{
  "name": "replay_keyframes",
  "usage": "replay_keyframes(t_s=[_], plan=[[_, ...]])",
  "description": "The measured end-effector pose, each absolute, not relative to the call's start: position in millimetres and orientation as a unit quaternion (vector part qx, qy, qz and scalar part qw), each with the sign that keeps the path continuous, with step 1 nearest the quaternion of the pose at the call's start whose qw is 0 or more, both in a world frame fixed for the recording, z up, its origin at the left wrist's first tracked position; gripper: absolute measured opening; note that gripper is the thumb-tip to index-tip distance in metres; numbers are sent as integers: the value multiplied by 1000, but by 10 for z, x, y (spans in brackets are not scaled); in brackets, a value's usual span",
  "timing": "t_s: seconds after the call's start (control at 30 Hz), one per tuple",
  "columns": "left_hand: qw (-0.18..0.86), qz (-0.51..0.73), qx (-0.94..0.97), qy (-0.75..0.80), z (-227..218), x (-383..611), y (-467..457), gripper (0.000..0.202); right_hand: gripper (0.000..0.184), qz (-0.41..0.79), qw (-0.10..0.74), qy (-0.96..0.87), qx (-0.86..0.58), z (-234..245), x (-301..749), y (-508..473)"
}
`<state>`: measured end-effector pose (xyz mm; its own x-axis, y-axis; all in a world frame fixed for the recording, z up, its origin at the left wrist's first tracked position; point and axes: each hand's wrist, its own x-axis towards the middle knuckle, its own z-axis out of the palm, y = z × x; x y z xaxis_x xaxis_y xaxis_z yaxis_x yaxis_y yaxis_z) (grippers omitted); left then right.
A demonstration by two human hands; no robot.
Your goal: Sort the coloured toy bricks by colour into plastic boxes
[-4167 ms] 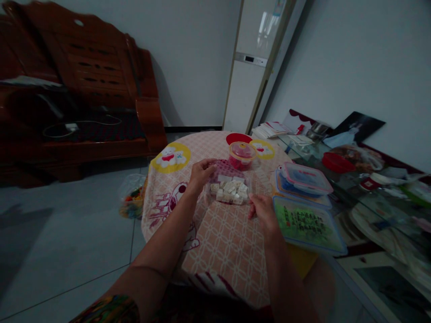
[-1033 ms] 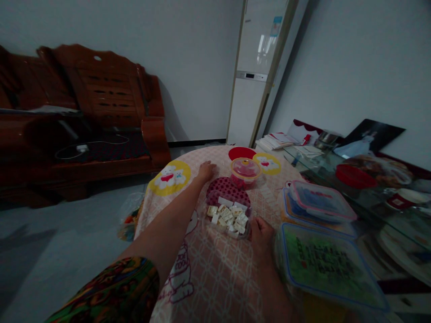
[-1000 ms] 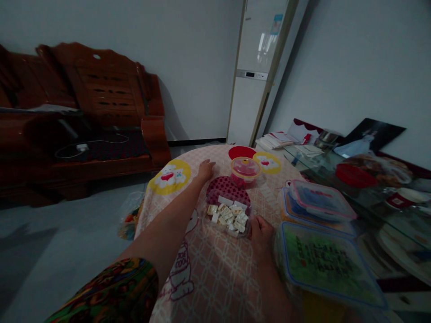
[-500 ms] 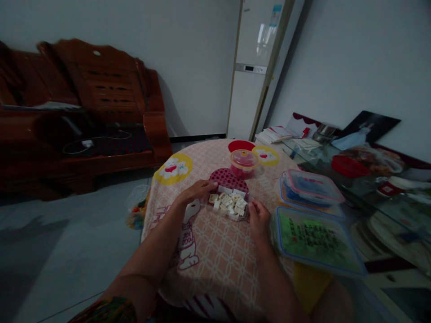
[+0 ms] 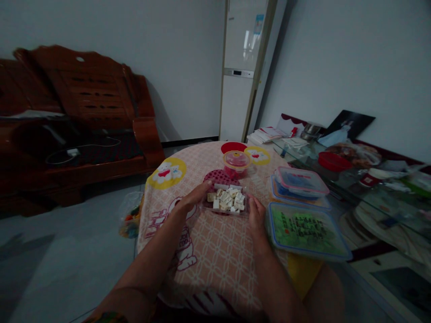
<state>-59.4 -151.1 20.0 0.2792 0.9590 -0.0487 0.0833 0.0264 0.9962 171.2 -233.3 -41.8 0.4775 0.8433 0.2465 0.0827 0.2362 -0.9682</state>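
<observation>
A clear plastic container (image 5: pixel 225 208) full of several white blocks (image 5: pixel 227 199) sits on a round table under a pink patterned cloth (image 5: pixel 218 251). My left hand (image 5: pixel 194 197) grips its left side, fingers curled along the edge. My right hand (image 5: pixel 256 210) holds its right side. Behind the container lies a maroon dotted lid (image 5: pixel 218 176). Farther back stands a small round tub with a red lid (image 5: pixel 236 161), and behind that a red bowl (image 5: pixel 233 146).
Flat lidded boxes sit at my right: a green one (image 5: pixel 305 229) and a blue and pink stack (image 5: pixel 299 181). A cluttered glass table (image 5: pixel 363 188) runs along the right wall. A wooden sofa (image 5: pixel 77 116) stands left; a bag of coloured pieces (image 5: pixel 129 215) lies on the floor.
My left hand came back from the far side of the table to the container's left edge. Both hands now hold the container, which has slid slightly towards me.
</observation>
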Motion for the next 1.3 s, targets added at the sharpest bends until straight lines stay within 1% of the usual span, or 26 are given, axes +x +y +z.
replay_keyframes(t_s=[0.1, 0.17, 0.23, 0.37, 0.53, 0.8, 1.0, 1.3], plan=[[544, 439, 541, 469, 202, -475, -1483, 71, 60, 293, 663, -412, -552, -431, 1699, -2327], [474, 493, 560, 467, 223, -415, -1448, 66, 64, 305, 665, -405, -548, -457, 1701, -2320], [383, 528, 593, 473, 250, -373, -1422, 61, 65, 316, 668, -403, -539, -484, 1709, -2314], [229, 526, 661, 483, 269, -334, -1443, 59, 64, 293, 660, -415, -554, -523, 1723, -2301], [127, 524, 725, 429, 186, -355, -1568, 56, 64, 283, 669, -413, -550, -539, 1718, -2289], [28, 540, 748, 384, 130, -396, -1628, 60, 63, 277, 659, -424, -555, -508, 1703, -2313], [-11, 547, 743, 386, 95, -429, -1629, 63, 60, 258, 634, -433, -587, -480, 1716, -2337], [-60, 578, 713, 393, 65, -480, -1602, 67, 59, 230, 625, -460, -587, -445, 1710, -2329]])
